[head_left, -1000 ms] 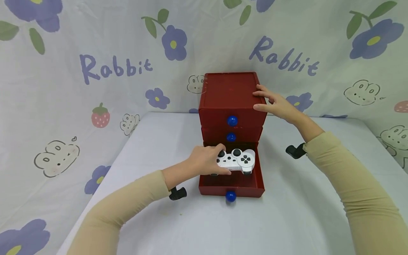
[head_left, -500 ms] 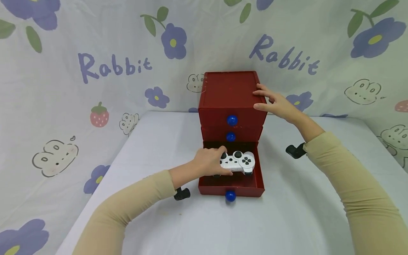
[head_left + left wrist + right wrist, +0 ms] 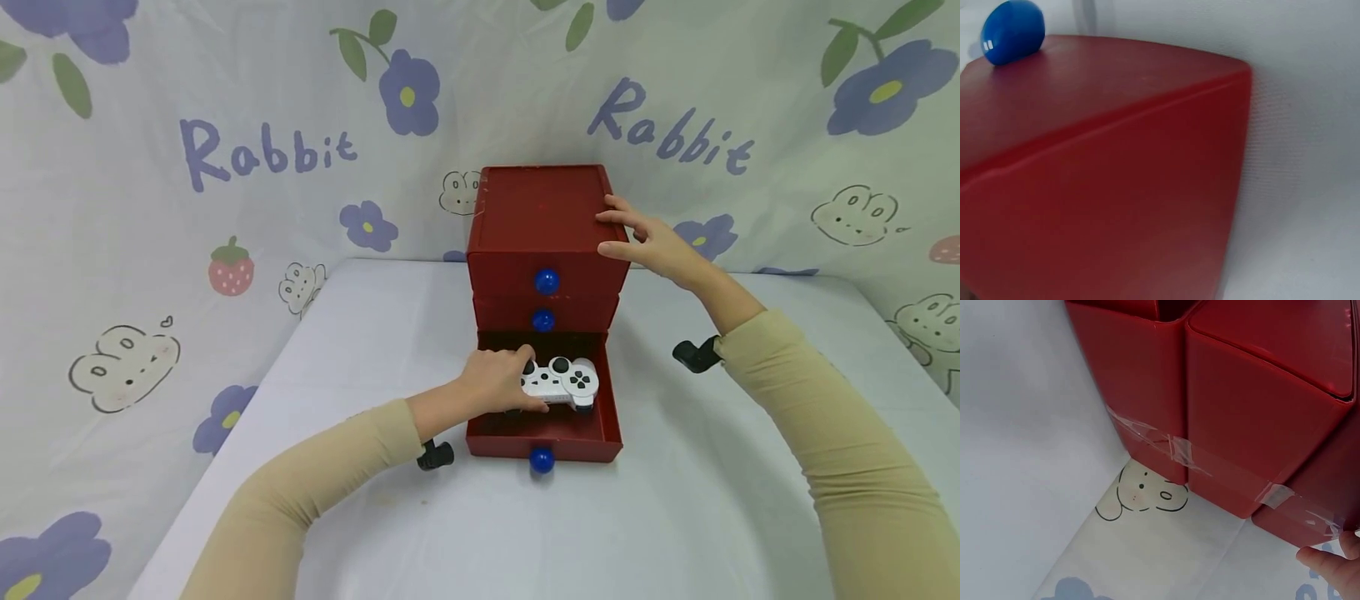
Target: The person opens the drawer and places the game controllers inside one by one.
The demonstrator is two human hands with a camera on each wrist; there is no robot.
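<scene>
In the head view, my left hand point(image 3: 497, 381) holds the left end of a white game controller point(image 3: 555, 383), with thumb in front and fingers behind. The controller lies inside the pulled-out bottom drawer point(image 3: 543, 450) of a red drawer cabinet point(image 3: 542, 208); its left grip is hidden by the hand. My right hand point(image 3: 652, 244) rests at the cabinet's top right edge, fingers spread and fairly straight. The left wrist view shows the drawer's outer side point(image 3: 1110, 200) and a blue knob point(image 3: 1013, 31). In the right wrist view, fingertips point(image 3: 1319, 559) appear beside the cabinet's taped side point(image 3: 1254, 437).
Two upper drawers are pushed in, with a blue top knob point(image 3: 547, 282) and a blue middle knob point(image 3: 543, 320). The cabinet stands on a white-covered table point(image 3: 675, 500), in front of a rabbit-and-flower patterned cloth point(image 3: 285, 75). A wrist camera point(image 3: 436, 455) hangs under the left sleeve.
My left hand and the controller have moved slightly right and lower into the drawer. The right hand stays at the cabinet's edge. The head view has shifted a little.
</scene>
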